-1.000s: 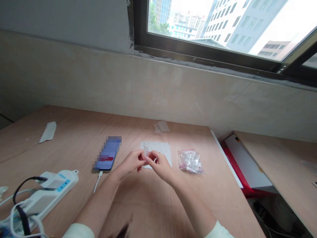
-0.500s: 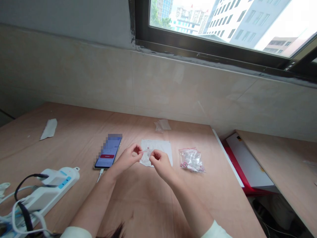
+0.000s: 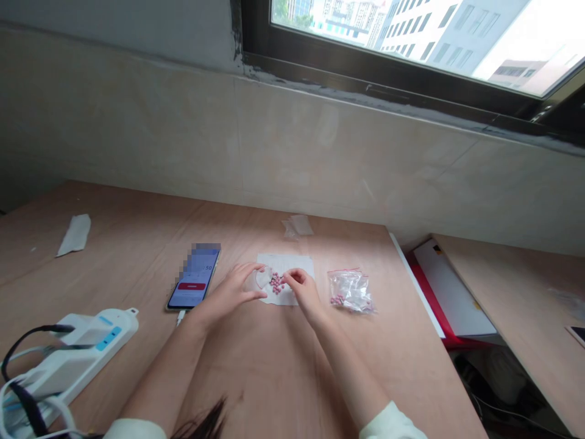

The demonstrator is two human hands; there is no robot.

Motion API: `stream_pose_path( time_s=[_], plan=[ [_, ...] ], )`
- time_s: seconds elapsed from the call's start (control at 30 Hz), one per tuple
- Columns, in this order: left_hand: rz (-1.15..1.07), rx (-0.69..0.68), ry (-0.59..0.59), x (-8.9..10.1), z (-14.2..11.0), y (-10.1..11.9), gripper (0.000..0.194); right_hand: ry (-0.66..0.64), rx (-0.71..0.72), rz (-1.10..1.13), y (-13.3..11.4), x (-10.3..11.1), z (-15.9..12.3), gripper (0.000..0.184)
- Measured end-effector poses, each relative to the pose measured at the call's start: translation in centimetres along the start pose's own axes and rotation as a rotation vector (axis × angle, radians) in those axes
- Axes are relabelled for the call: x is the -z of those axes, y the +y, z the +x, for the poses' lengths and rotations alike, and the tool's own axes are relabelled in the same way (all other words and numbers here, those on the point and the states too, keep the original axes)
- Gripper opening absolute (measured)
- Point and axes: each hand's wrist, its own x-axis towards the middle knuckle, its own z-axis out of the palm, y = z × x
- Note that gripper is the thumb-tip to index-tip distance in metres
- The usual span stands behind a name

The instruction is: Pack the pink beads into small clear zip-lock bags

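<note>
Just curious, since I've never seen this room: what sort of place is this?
Probably an office or workroom, likely on an upper floor: the window looks out on tall buildings, a plain plywood table serves as the work surface, and a power strip lies on it.

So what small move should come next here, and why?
Probably the right hand should pinch up some pink beads from the white paper: its fingers are right beside them, and the left hand holds a small clear bag next to the pile.

Plywood tabletop: phone w/ USB cable, power strip, white paper sheet w/ pink beads, ziplock bag, 2 paper scraps.
</note>
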Motion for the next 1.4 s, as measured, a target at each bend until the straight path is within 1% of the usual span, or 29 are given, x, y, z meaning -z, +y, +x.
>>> stream_pose_path(
  time_s=[0.03,0.07,0.1,0.13,0.2,0.23,0.3,0.33,0.43,0.47,0.53,0.6,0.67,0.7,0.77,0.87,0.93,1.0,1.07,1.13,1.23,1.4],
  plan=[
    [0.041,0.002,0.013,-0.2,0.2,-0.5,0.044,0.139,0.046,-0.150,0.8,0.4,0.6,0.007],
    [0.082,0.004,0.020,-0.3,0.4,-1.0,0.045,0.229,0.088,-0.294,1.7,0.8,1.1,0.006],
    [0.120,0.008,0.025,-0.4,0.6,-1.4,0.046,0.271,0.113,-0.415,2.4,1.2,1.6,0.006],
    [0.153,0.012,0.029,-0.5,0.7,-1.8,0.047,0.286,0.137,-0.510,3.0,1.5,2.0,0.006],
    [0.202,0.020,0.036,-0.8,0.9,-2.1,0.048,0.266,0.160,-0.623,3.6,1.7,2.4,0.007],
    [0.221,0.024,0.040,-0.9,0.9,-2.2,0.047,0.259,0.165,-0.640,3.5,1.7,2.5,0.007],
    [0.253,0.029,0.039,-1.3,1.1,-2.0,0.046,0.246,0.183,-0.603,2.8,1.2,2.1,0.007],
    [0.265,0.028,0.035,-1.4,1.1,-1.8,0.045,0.217,0.204,-0.561,2.2,0.8,1.9,0.006],
    [0.275,0.031,0.018,-1.9,1.4,-1.3,0.044,0.072,0.299,-0.443,0.9,-0.5,1.0,0.008],
    [0.273,0.034,0.018,-2.0,1.4,-1.3,0.043,0.058,0.313,-0.438,0.7,-0.7,0.9,0.009],
    [0.276,0.043,0.027,-2.2,1.6,-1.3,0.042,0.119,0.298,-0.505,1.1,-0.7,0.8,0.010],
    [0.286,0.050,0.039,-2.2,1.6,-1.6,0.043,0.201,0.247,-0.645,2.0,-0.1,1.0,0.010],
    [0.289,0.051,0.044,-2.1,1.5,-1.7,0.043,0.214,0.205,-0.768,2.8,0.6,1.3,0.007],
    [0.287,0.051,0.042,-2.0,1.5,-1.7,0.043,0.205,0.195,-0.794,3.0,0.8,1.3,0.008],
    [0.284,0.051,0.035,-2.1,1.5,-1.6,0.043,0.197,0.213,-0.761,2.7,0.8,1.2,0.010],
    [0.288,0.046,0.021,-2.3,1.5,-1.4,0.042,0.169,0.308,-0.636,1.8,0.0,1.0,0.010],
    [0.293,0.038,0.016,-2.5,1.6,-1.4,0.042,0.161,0.331,-0.627,1.4,-0.5,0.8,0.010],
    [0.298,0.043,0.014,-2.7,1.7,-1.5,0.042,0.199,0.285,-0.668,1.5,-0.5,0.8,0.011],
    [0.305,0.055,0.012,-2.7,1.6,-1.7,0.042,0.259,0.223,-0.698,2.1,-0.2,0.8,0.012],
    [0.310,0.061,0.009,-2.7,1.6,-1.8,0.042,0.285,0.192,-0.713,2.6,0.2,0.9,0.013],
    [0.310,0.064,0.016,-2.6,1.5,-2.1,0.043,0.251,0.195,-0.736,3.0,0.3,1.0,0.014],
    [0.299,0.068,0.016,-2.5,1.5,-2.4,0.044,0.153,0.245,-0.777,2.8,-0.7,1.5,0.009]
  ],
)
